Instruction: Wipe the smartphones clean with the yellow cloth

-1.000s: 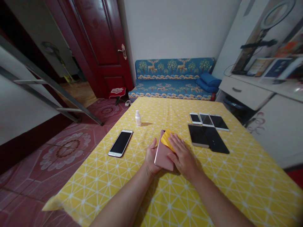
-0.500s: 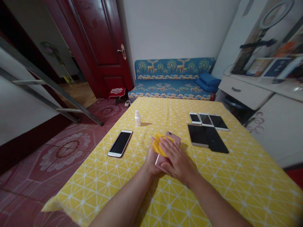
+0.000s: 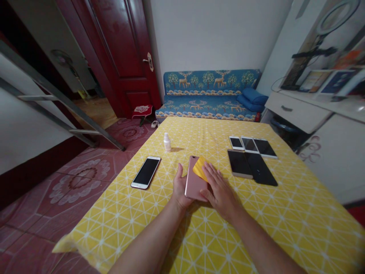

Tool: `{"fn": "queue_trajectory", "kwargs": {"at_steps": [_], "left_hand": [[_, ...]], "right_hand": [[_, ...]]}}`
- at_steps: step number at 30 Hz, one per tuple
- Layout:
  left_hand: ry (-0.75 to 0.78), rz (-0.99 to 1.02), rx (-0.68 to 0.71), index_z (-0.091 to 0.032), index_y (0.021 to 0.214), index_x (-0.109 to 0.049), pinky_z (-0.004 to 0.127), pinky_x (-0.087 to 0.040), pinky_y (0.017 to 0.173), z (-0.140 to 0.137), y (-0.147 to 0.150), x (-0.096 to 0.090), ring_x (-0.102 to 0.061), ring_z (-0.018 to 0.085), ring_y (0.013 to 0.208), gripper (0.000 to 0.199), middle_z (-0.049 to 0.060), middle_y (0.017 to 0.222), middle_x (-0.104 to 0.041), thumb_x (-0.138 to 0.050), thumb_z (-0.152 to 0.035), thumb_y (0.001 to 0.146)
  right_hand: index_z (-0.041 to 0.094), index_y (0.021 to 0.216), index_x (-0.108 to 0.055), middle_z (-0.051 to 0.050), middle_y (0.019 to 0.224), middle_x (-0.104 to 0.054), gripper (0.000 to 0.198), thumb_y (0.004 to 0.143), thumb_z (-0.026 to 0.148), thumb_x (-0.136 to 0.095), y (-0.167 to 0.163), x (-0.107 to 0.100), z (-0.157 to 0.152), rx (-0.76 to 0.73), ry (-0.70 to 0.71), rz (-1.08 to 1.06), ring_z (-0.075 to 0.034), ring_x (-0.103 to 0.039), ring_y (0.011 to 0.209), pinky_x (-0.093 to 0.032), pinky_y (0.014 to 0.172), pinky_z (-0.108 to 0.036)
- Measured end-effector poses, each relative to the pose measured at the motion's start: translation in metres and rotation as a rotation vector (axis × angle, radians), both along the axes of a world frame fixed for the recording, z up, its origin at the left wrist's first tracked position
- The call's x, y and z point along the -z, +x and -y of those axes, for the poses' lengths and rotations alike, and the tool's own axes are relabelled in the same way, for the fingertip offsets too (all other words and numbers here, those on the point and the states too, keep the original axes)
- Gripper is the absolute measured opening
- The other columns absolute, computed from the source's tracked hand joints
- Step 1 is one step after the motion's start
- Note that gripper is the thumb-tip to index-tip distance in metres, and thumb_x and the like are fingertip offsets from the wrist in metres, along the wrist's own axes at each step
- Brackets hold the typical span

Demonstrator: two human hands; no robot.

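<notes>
A rose-pink smartphone lies back side up above the table, its camera at the far end. My left hand supports it from below and the left, thumb standing free; the other fingers are hidden under the phone. Pressed on the phone's upper right back is a yellow cloth, held under the fingers of my right hand. The right thumb touches the phone's lower right part. To the left rests a white-framed smartphone, screen up. Behind it a small white bottle stands upright.
On the right of the yellow tablecloth lie several phones, among them a black one and a small white one. Past the table's far edge stands a blue patterned sofa. A white cabinet is at the right.
My right hand and the cloth have slid to the right across the phone's back, uncovering more of its left side. The phone has turned slightly, and my left thumb has come away from the cloth.
</notes>
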State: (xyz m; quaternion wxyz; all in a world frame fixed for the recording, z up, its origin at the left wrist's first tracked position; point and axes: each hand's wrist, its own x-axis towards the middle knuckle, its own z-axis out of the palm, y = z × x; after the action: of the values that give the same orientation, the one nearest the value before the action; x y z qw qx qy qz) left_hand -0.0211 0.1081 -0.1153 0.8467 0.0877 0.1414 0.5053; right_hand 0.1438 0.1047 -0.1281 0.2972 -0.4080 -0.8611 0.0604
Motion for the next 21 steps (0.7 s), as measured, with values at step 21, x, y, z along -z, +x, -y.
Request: {"fn": "queue_trajectory", "kwargs": {"at_steps": [21], "left_hand": [[0.087,0.084,-0.064,-0.004,0.149,-0.027,0.045,-0.029,0.111,-0.003,-0.01,0.01,-0.053,0.031,0.124,0.087,0.022,0.133,-0.057,-0.036,-0.066,0.088]], "right_hand": [[0.015,0.149,-0.034,-0.013,0.152,-0.038,0.07,0.093,0.058,-0.041,-0.012,-0.016,0.018,-0.262,0.024,0.071,-0.027,-0.027,0.145,-0.028,0.117,-0.055]]}}
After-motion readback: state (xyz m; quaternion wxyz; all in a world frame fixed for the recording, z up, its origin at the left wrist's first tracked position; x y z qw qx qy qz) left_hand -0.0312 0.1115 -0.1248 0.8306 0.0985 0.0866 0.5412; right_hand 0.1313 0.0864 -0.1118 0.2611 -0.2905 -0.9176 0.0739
